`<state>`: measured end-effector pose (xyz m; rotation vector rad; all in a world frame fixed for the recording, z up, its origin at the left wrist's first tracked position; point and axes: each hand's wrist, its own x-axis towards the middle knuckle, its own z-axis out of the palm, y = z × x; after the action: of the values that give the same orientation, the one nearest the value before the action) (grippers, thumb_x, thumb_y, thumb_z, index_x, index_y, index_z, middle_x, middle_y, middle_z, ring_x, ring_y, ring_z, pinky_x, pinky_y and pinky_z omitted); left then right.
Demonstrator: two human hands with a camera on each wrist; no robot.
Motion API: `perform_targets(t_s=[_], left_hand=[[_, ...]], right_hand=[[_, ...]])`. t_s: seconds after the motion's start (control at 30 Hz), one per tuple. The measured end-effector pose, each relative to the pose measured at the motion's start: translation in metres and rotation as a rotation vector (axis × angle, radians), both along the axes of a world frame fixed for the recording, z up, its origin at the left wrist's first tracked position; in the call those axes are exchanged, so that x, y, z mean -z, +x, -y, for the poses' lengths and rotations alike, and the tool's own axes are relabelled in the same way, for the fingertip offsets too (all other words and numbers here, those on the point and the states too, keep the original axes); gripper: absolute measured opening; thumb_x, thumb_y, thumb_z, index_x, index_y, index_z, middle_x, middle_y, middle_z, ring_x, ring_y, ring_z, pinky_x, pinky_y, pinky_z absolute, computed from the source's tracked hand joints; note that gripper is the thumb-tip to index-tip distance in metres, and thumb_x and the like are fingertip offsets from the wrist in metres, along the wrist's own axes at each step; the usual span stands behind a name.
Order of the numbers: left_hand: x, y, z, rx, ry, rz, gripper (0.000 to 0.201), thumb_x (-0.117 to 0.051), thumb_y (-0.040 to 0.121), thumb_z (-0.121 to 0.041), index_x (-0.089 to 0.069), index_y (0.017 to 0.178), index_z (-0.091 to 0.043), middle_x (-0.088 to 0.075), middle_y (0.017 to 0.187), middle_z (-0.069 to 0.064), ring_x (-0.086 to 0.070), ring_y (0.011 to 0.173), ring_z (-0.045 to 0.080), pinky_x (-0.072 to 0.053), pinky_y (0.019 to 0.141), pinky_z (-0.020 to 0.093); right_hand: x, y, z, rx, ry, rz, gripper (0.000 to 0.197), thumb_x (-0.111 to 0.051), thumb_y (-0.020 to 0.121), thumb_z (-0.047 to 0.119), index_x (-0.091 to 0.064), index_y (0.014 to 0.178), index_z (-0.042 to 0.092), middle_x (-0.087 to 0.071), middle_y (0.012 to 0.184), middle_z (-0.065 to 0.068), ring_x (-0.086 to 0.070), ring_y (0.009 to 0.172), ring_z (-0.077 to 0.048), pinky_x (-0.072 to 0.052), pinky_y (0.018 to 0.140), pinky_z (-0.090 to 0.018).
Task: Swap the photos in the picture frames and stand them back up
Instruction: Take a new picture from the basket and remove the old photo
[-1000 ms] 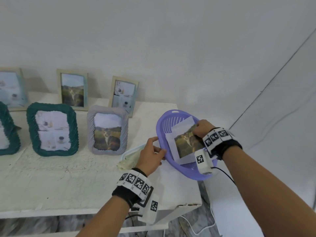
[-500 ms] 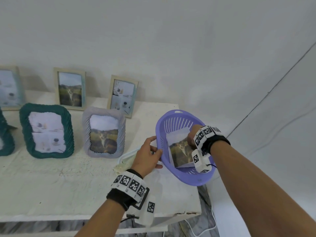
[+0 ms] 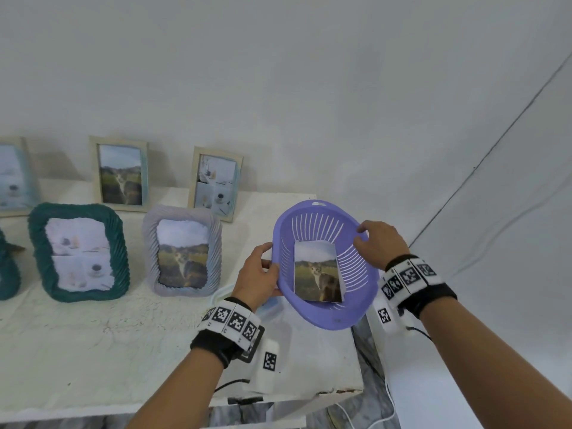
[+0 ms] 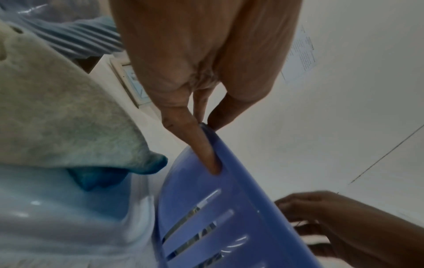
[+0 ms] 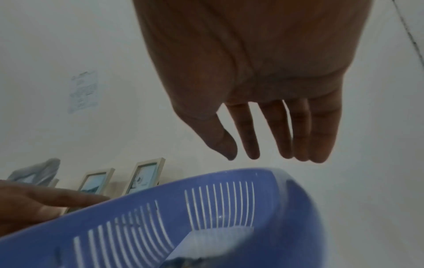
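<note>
Basket, lilac plastic, slotted [image 3: 322, 218]: held tilted at centre right of the head view, off the white table's [image 3: 93, 351] right end. Contents: one cat photo [image 3: 318, 275], loose, lying flat inside. Left hand [image 3: 258, 277]: thumb and fingers pinch the near-left rim. Right hand [image 3: 379, 243]: half a second ago inside the basket on the photo, now withdrawn to the far-right rim, fingers straight and slack, grasping nothing. Photo thus deposited and released. Standing frames, left half of view: green [image 3: 77, 252], grey [image 3: 182, 252], two wooden [image 3: 122, 173] [image 3: 215, 182], all filled. Judgement: spare print stowed; swap likely near done.
</note>
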<state>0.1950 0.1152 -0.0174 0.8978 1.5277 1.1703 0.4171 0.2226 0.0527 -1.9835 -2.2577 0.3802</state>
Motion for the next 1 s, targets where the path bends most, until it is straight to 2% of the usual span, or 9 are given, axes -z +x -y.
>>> perform_targets(t_s=[0.17,0.37,0.47,0.57,0.67,0.73,0.83,0.93,1.0], left_hand=[[-0.004,-0.009,-0.012,-0.016,-0.018,-0.052,0.042,-0.049,0.1,-0.013,-0.043,0.14,-0.023,-0.062,0.103,0.011,-0.069,0.085,0.025,-0.061,0.066,0.036],[-0.008,-0.015,-0.024,-0.012,-0.025,-0.144,0.043,-0.05,0.099,-0.011,-0.045,0.14,-0.019,-0.063,0.107,0.011,-0.067,0.089,0.027,-0.06,0.078,0.046],[-0.013,-0.02,-0.011,0.091,-0.021,-0.389,0.045,-0.05,0.1,-0.024,-0.04,0.144,-0.019,-0.061,0.123,0.006,-0.061,0.104,0.021,-0.051,0.095,0.04],[-0.012,-0.031,0.024,0.17,0.091,-0.602,0.04,-0.051,0.099,-0.023,-0.048,0.138,-0.017,-0.058,0.121,0.003,-0.058,0.105,0.016,-0.045,0.093,0.029],[-0.007,-0.049,0.066,0.195,0.149,-0.69,0.03,-0.055,0.097,-0.023,-0.059,0.126,-0.016,-0.06,0.114,0.002,-0.059,0.104,0.016,-0.046,0.09,0.029],[0.003,-0.062,0.088,0.174,0.154,-0.76,0.03,-0.053,0.095,-0.031,-0.063,0.119,-0.017,-0.061,0.111,0.0,-0.057,0.101,0.016,-0.046,0.086,0.03],[0.02,-0.076,0.105,0.155,0.092,-0.848,0.023,-0.055,0.096,-0.022,-0.063,0.117,-0.017,-0.058,0.113,0.001,-0.056,0.105,0.018,-0.043,0.088,0.03],[0.036,-0.078,0.105,0.209,0.017,-0.825,0.024,-0.052,0.097,-0.016,-0.058,0.121,-0.014,-0.057,0.122,0.005,-0.055,0.112,0.022,-0.042,0.095,0.03],[0.039,-0.074,0.104,0.253,-0.011,-0.807,0.027,-0.05,0.098,-0.016,-0.053,0.125,-0.012,-0.057,0.126,0.007,-0.054,0.114,0.023,-0.042,0.096,0.032]], right_hand=[[0.025,0.008,0.018,0.01,-0.076,-0.108,0.038,-0.052,0.093,0.018,-0.057,0.13,0.009,-0.055,0.136,-0.012,-0.05,0.124,-0.029,-0.039,0.103,-0.034],[0.032,0.007,0.007,0.051,-0.077,-0.243,0.041,-0.048,0.093,0.011,-0.053,0.134,0.009,-0.052,0.139,-0.012,-0.048,0.126,-0.03,-0.038,0.107,-0.037],[0.034,0.009,0.009,0.054,-0.05,-0.311,0.041,-0.051,0.094,0.013,-0.052,0.135,0.01,-0.054,0.136,-0.013,-0.05,0.122,-0.032,-0.039,0.102,-0.035],[0.039,0.013,0.027,0.015,0.104,-0.369,0.039,-0.055,0.093,0.013,-0.053,0.132,0.009,-0.051,0.135,-0.015,-0.048,0.123,-0.033,-0.037,0.102,-0.037],[0.039,0.004,0.07,-0.026,0.382,-0.424,0.024,-0.055,0.091,0.012,-0.063,0.113,0.011,-0.055,0.115,-0.011,-0.053,0.105,-0.032,-0.042,0.083,-0.034],[0.039,-0.012,0.113,-0.176,0.519,-0.511,0.016,-0.05,0.09,0.018,-0.064,0.095,0.012,-0.057,0.094,-0.003,-0.056,0.082,-0.021,-0.043,0.071,-0.027],[0.052,-0.041,0.172,-0.422,0.292,-0.551,0.02,-0.045,0.09,0.028,-0.062,0.093,0.02,-0.057,0.083,0.01,-0.051,0.067,-0.007,-0.043,0.064,-0.021],[0.08,-0.07,0.188,-0.543,-0.053,-0.371,0.046,-0.029,0.093,0.041,-0.057,0.125,0.023,-0.058,0.113,0.006,-0.052,0.097,-0.014,-0.043,0.085,-0.026],[0.095,-0.084,0.18,-0.543,-0.11,-0.209,0.066,-0.013,0.088,0.045,-0.048,0.138,0.02,-0.053,0.128,-0.001,-0.047,0.11,-0.025,-0.04,0.095,-0.032]])
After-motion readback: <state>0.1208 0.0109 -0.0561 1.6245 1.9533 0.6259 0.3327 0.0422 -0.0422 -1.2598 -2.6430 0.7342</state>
